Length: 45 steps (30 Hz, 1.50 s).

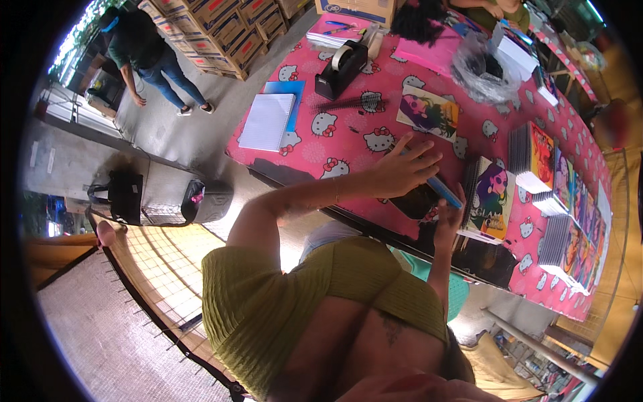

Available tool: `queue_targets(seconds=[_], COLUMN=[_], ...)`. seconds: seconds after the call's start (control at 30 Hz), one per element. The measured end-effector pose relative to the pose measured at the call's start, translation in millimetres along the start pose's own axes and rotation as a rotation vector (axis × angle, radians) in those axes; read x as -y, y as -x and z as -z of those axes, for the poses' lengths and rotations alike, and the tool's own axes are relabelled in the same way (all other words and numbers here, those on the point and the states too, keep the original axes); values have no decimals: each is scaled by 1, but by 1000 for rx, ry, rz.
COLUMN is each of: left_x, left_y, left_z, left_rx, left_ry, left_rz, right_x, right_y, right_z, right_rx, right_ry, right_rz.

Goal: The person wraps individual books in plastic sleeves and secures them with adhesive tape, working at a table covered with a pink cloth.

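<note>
My left hand (410,165) reaches across the table with its fingers stretched and spread, over the upper end of a thin blue-edged thing, perhaps a notebook seen edge-on (445,191). The lower end of that thing is between the fingers of my right hand (447,220). Below them is a dark, flat surface (414,203); whether it belongs to the held thing I cannot tell. Right beside my right hand stands a stack of notebooks with a colourful illustrated cover (491,197). Beyond my left hand lies a loose illustrated cover (429,112).
On the pink patterned tablecloth (315,144) are an open spiral notebook (268,122), a black tape dispenser (340,72), black spiral coils (351,103), a plastic bag (485,70) and more notebook stacks (561,242). A person (151,57) stands near cardboard boxes (221,30); another sits across the table.
</note>
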<state>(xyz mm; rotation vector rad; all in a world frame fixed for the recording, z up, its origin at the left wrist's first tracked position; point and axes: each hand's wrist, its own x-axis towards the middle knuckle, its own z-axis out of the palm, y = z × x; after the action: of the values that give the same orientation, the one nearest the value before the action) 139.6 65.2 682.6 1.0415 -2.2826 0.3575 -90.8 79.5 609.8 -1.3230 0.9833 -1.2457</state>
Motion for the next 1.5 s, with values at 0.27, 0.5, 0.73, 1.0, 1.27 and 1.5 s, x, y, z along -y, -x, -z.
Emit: queue_targets(seconds=[0.27,0.5,0.73,1.0,1.27,1.5], left_x=[33,208,181,76,72,72], left_y=[48,103,43,32,42,42], left_z=[-52,-78,-51,12,6,8], left_rx=[-191,233,-87,-168,-157,-190], left_ry=[976,-335,-170,616,493,462], left_rz=[1080,579,631,602,515,435], right_x=[-45,11,82,44,51,48], right_y=[-17,-24,-57,-81,-80,-80], right_z=[-8,-14,-100,-107,-110,-108], right_rx=[-130,-209,25,72,97,77], right_ry=[67,223,1043,993,955,944], right_rz=[147,300,613,468,398,393])
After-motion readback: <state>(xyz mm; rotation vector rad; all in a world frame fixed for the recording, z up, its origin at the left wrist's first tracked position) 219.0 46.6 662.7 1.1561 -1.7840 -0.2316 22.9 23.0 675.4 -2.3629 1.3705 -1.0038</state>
